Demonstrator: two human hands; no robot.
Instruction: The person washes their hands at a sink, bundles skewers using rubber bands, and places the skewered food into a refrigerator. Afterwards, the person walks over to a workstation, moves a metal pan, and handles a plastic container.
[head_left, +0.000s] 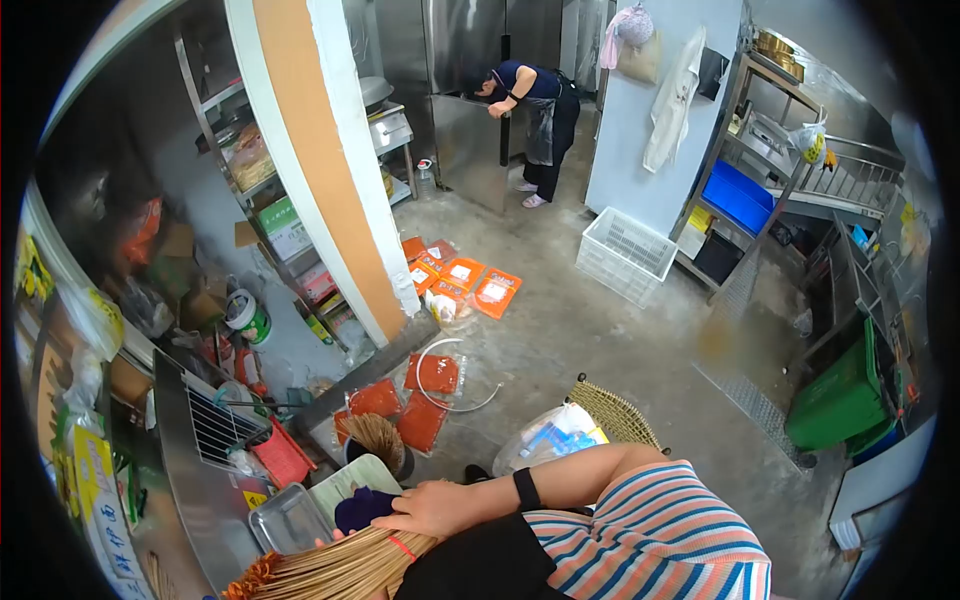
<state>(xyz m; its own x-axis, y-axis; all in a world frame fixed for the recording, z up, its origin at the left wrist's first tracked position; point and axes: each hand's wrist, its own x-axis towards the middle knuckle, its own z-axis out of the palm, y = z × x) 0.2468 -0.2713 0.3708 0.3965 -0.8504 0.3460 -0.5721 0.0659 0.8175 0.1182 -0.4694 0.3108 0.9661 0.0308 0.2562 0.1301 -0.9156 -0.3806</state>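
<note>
A large bundle of thin wooden skewers, tied with a red band, lies at the bottom, with orange-red pieces at its left ends. My right hand, a black band on its wrist, rests over the bundle's upper edge beside a dark purple cloth. Of my left hand only small bits of fingers show behind the skewers; the rest is hidden. A clear plastic tray and a pale green tray lie just beyond. More skewers stand in a dark bucket.
Red packets and a white hose lie on the floor, with orange packets farther off. A woven stool and a bag are close ahead. Another person bends at a steel cabinet. A white crate stands right.
</note>
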